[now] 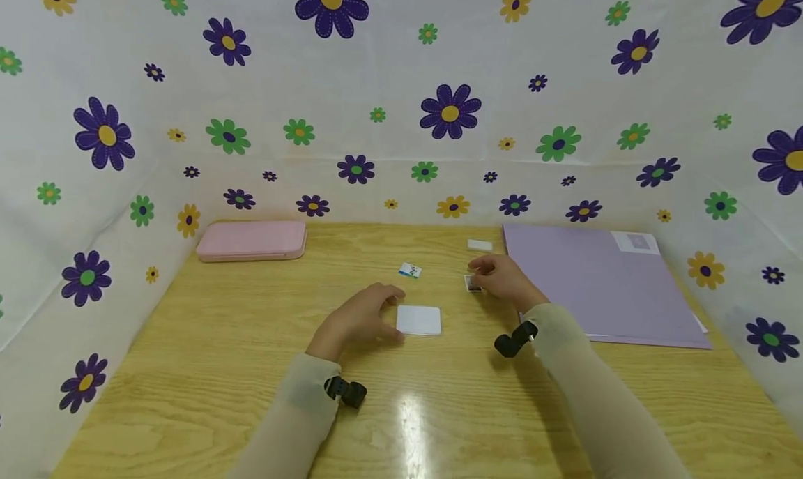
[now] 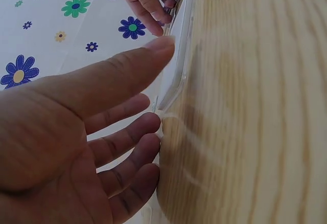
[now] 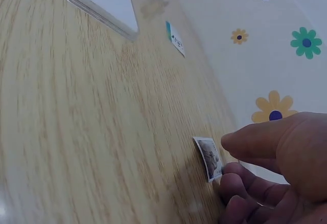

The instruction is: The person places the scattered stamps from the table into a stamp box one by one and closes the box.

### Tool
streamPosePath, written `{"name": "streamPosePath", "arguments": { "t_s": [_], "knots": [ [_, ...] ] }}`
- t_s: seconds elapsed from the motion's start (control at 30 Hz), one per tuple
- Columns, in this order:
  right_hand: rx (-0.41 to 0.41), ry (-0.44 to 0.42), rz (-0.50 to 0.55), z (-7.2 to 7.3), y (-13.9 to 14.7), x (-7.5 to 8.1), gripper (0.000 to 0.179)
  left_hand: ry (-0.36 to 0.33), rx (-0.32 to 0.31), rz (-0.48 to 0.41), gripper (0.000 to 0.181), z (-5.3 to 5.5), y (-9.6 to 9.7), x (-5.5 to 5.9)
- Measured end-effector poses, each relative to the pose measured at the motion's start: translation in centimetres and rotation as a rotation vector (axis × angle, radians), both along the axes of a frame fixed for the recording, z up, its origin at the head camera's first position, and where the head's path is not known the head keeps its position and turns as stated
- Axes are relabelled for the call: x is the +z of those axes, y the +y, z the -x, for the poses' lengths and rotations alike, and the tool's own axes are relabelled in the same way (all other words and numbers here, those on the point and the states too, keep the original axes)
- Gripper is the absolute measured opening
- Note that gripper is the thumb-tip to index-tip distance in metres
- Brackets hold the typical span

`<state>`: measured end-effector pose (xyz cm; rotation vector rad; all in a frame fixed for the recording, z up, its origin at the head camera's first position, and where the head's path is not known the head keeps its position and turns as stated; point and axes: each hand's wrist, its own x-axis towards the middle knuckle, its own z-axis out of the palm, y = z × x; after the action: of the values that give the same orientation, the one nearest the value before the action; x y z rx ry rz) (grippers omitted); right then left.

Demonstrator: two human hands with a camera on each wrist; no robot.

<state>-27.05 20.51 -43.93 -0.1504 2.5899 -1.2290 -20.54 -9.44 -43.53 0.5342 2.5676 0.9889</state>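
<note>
A small postage stamp (image 3: 209, 158) with a white border and a dark picture lies on the wooden table (image 1: 376, 395), slightly bowed. The fingers of my right hand (image 1: 502, 282) are at its edge, with the thumb tip a little apart from it in the right wrist view. My left hand (image 1: 360, 316) rests beside a flat white case (image 1: 419, 320) with rounded corners and clear edges, thumb and fingers spread at its left side. Behind that case lies another small stamp-like piece (image 1: 410, 270), white with a blue and green edge.
A small white block (image 1: 479, 245) lies beyond the right hand. On the right, a purple folder (image 1: 590, 284) covers much of the table, close to the right forearm. At the back left is a pink zipped case (image 1: 252, 240). Flowered cloth (image 1: 389, 74) encloses the back and sides.
</note>
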Motion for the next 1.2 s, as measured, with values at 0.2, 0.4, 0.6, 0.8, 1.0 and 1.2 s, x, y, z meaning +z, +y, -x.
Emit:
{"name": "streamPosePath", "arguments": {
  "t_s": [0.2, 0.4, 0.6, 0.8, 1.0, 1.2],
  "knots": [
    [-0.002, 0.015, -0.029, -0.1, -0.2, 0.0, 0.034, 0.031, -0.012, 0.025, 0.064, 0.1, -0.1, -0.6],
    [-0.011, 0.031, -0.055, -0.2, -0.4, -0.4, 0.030, 0.061, -0.004, 0.044, 0.059, -0.1, -0.2, -1.1],
    [-0.011, 0.044, -0.077, -0.4, -0.3, -0.6, 0.026, 0.070, 0.010, 0.048, 0.056, -0.5, 0.0, -0.9],
    [0.003, 0.094, -0.106, -0.2, 0.2, -0.6, 0.022, 0.105, 0.003, 0.065, 0.056, -0.4, 0.2, -0.7],
    [0.004, 0.107, -0.150, 0.3, 0.6, -0.8, 0.017, 0.127, -0.019, 0.080, 0.056, 0.1, 0.4, -0.7],
    [0.000, 0.070, -0.173, 0.6, 0.5, -0.3, 0.015, 0.114, -0.023, 0.072, 0.055, 0.2, 0.4, -0.4]
  ]
}}
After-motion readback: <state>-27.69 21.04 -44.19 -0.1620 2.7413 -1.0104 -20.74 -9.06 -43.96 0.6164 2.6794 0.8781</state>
